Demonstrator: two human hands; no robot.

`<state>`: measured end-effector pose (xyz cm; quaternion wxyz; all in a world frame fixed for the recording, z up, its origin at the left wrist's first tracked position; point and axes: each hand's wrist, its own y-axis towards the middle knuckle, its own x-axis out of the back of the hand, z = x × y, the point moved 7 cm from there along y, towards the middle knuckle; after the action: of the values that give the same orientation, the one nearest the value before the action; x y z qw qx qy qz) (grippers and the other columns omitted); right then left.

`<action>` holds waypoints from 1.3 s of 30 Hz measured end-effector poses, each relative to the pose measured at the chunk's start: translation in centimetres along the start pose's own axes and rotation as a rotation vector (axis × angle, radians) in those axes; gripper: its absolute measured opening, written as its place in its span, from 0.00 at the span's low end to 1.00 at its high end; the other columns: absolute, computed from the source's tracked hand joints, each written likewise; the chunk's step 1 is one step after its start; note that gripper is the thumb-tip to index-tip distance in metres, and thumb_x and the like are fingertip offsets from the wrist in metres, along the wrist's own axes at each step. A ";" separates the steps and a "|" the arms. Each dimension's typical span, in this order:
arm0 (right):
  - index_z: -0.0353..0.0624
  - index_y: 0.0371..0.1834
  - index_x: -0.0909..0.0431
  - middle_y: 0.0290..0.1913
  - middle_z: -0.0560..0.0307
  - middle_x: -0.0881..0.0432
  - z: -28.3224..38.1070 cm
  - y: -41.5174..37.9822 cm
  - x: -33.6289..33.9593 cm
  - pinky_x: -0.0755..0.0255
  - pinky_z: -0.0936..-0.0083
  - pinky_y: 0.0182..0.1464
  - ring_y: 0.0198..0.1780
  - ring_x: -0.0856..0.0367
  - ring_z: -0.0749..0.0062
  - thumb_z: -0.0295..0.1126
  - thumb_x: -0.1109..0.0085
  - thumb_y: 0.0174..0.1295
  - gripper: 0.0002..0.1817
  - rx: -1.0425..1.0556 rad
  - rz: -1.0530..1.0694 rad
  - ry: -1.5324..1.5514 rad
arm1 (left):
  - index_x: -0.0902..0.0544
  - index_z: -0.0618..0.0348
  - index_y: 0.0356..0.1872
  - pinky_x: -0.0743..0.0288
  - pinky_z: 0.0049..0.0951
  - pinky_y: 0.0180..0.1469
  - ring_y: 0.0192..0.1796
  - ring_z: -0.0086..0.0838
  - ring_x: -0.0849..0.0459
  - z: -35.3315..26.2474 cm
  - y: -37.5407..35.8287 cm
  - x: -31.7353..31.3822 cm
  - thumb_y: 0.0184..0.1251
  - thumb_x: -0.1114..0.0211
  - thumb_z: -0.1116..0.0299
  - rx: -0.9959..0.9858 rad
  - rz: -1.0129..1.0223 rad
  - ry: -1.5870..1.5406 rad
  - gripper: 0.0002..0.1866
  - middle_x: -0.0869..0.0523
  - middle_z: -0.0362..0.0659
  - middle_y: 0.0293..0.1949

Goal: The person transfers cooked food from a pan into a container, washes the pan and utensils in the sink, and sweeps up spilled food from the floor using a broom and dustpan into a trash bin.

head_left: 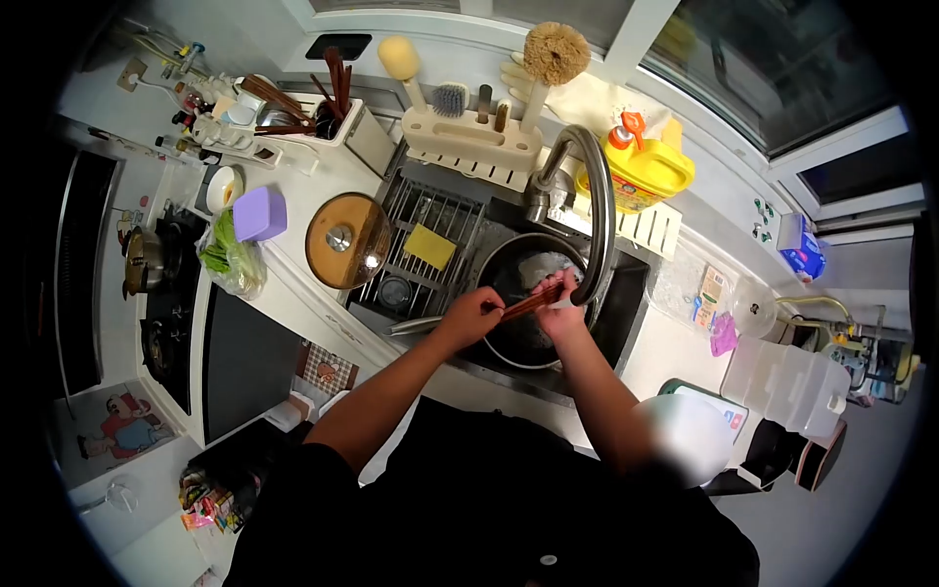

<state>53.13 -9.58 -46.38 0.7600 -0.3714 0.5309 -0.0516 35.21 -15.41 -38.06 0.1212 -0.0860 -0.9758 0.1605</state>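
Over the sink, my left hand [474, 317] is closed on one end of a bundle of reddish-brown chopsticks [528, 304]. My right hand [559, 309] is wrapped around the other part of the same chopsticks. Beneath both hands sits a dark round pan [497, 342] in the sink basin, with whitish foam or water inside. The curved metal faucet [599, 215] arches down just beside my right hand. How many chopsticks there are is hard to make out.
Left of the pan, a metal drying rack [440, 208] carries a yellow sponge [428, 247]. A pan lid [348, 241] lies beside it. Behind stand a brush holder [469, 137] and a yellow detergent jug [646, 168]. A purple container [259, 214] and bagged greens [233, 259] are at left.
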 end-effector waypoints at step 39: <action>0.51 0.30 0.35 0.22 0.63 0.34 5.0 -3.6 -4.3 0.31 0.67 0.37 0.25 0.35 0.68 0.60 0.56 0.75 0.25 0.191 -0.321 -0.108 | 0.17 0.60 0.45 0.25 0.41 0.40 0.38 0.47 0.16 -1.2 2.8 -2.7 0.73 0.37 0.55 -0.068 0.031 0.382 0.17 0.15 0.51 0.35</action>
<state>56.68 -7.56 -40.08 0.8011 -0.3796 0.4162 -0.2024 38.48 -13.05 -38.44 0.2986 -0.1340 -0.9385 0.1101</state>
